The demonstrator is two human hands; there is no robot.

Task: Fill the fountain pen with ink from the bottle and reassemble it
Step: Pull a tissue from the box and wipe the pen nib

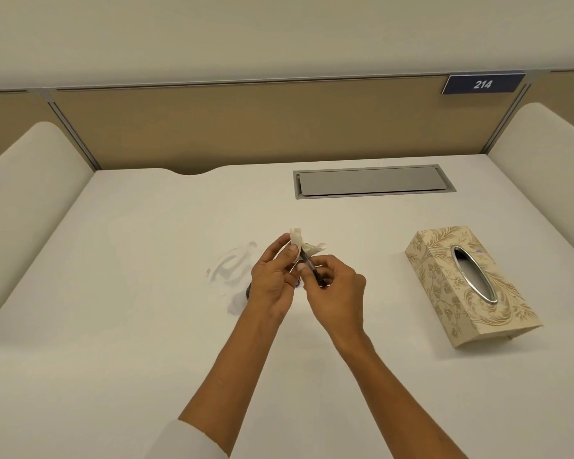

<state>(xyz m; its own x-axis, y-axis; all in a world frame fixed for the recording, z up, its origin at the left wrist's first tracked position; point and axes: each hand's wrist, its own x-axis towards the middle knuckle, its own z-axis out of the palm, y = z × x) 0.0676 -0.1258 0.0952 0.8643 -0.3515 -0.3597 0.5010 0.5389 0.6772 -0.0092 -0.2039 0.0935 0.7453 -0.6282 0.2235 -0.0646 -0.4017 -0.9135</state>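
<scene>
White desk (113, 326), surface bare at left. Patterned beige tissue box (471, 286) lies on the desk at right, its oval silver-rimmed slot facing up. Grey metal cable hatch (373, 181), lid closed, is set flush into the desk near the back edge. Tan partition panel (246, 127) stands behind the desk. Blue sign (482, 84) reading "214" is mounted at the panel's upper right.
</scene>
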